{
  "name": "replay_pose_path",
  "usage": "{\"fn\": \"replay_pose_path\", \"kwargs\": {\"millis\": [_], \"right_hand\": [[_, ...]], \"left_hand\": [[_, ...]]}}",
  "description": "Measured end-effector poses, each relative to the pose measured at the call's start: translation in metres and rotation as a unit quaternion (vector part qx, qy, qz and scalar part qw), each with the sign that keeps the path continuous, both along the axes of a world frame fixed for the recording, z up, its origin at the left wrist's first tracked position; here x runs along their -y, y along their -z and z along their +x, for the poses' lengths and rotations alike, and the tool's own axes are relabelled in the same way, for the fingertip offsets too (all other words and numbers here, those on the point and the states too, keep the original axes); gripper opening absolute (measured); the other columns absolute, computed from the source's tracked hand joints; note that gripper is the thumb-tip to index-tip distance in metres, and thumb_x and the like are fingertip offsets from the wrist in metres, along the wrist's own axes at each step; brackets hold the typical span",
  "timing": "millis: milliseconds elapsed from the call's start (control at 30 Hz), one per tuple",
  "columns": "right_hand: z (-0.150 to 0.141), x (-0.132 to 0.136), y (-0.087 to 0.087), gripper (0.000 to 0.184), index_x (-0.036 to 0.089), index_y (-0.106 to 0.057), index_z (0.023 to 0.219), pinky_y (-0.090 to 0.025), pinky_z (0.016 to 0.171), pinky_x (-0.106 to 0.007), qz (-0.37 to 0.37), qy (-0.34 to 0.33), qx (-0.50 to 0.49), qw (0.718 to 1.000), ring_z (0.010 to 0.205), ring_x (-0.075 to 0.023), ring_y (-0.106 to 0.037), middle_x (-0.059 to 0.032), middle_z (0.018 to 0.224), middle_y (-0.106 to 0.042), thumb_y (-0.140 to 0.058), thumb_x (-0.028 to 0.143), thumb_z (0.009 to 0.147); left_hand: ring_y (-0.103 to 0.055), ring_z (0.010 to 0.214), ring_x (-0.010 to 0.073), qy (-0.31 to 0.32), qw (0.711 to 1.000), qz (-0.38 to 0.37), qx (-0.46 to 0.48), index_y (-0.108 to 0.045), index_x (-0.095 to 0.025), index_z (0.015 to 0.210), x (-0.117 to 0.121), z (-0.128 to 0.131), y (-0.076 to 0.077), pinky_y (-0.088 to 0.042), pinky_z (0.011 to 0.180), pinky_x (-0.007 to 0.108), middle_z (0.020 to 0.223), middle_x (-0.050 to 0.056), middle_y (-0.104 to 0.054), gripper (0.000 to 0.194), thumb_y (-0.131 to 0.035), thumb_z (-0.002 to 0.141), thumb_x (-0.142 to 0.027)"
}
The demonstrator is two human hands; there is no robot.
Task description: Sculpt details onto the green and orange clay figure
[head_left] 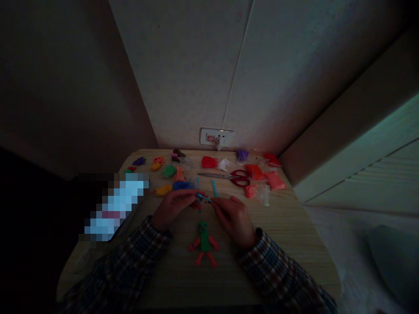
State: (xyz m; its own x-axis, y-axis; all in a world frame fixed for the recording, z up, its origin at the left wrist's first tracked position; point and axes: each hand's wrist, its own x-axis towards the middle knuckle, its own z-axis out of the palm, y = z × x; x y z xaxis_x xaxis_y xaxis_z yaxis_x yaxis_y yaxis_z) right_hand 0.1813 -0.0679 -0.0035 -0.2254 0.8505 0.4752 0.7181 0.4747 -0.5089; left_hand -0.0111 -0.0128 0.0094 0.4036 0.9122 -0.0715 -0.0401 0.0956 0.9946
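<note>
Over the desk [278,244], my left fingers [188,200] and right fingers [221,204] pinch opposite ends of a thin blue piece [205,198], its long axis crosswise, neither hand clearly nearer. The green figure [204,243] lies lengthwise towards me, below. I can read no labels.

Hands [234,218] hold thin blue stick [204,198]; green-bodied figure [204,241] nearer, scissors [230,176] beyond.

No text, label, brand, number or sign readable. Lit screen [114,209] pixelated into coarse blocks, any lettering lost. Wall socket plate [204,136], scissors [230,176], orange packet [254,172] and clear bag [263,194] too small and dim for any marking to be read.
</note>
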Motion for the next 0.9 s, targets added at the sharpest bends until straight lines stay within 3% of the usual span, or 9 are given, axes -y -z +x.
{"fn": "replay_pose_path", "kwargs": {"millis": [300,533,700,900], "right_hand": [[0.000,-0.002,-0.001,0.028,0.019,-0.070,0.087,-0.041,0.059,-0.029,-0.030,0.019,0.015,0.999,0.059,-0.0177,-0.062,-0.0054,0.074,-0.075,-0.045,0.023,0.097],[-0.010,-0.005,-0.006,0.025,0.020,-0.071,0.088,-0.040,0.059,-0.027,-0.044,0.026,0.013,0.999,0.059,-0.0175,-0.062,-0.0039,0.068,-0.072,-0.047,0.022,0.096],[-0.015,-0.005,-0.008,0.023,0.019,-0.070,0.085,-0.040,0.060,-0.027,-0.072,0.021,0.029,0.997,0.060,-0.0176,-0.063,-0.0044,0.068,-0.072,-0.050,0.021,0.095],[-0.014,-0.006,-0.005,0.022,0.020,-0.071,0.087,-0.041,0.058,-0.026,-0.106,0.028,-0.007,0.994,0.063,-0.0186,-0.066,-0.0044,0.069,-0.073,-0.050,0.024,0.094]], "left_hand": [[-0.065,0.065,0.0174,0.008,0.999,0.035,-0.035,-0.077,-0.019,0.094,0.000,0.001,-0.001,-0.054,0.067,0.028,0.070,0.003,-0.074,0.023,-0.068,0.076,-0.029],[-0.059,0.055,0.0145,-0.070,0.996,0.042,-0.046,-0.074,-0.017,0.080,0.000,0.005,-0.004,-0.052,0.058,0.026,0.061,0.000,-0.067,0.020,-0.074,0.069,-0.033],[-0.057,0.054,0.0143,-0.105,0.990,0.056,-0.074,-0.072,-0.016,0.073,-0.001,0.005,-0.004,-0.048,0.057,0.025,0.052,-0.001,-0.061,0.022,-0.069,0.075,-0.038],[-0.064,0.063,0.0173,-0.115,0.989,0.062,-0.071,-0.073,-0.016,0.079,-0.001,0.005,-0.001,-0.051,0.065,0.027,0.063,0.002,-0.069,0.027,-0.067,0.079,-0.042]]}}
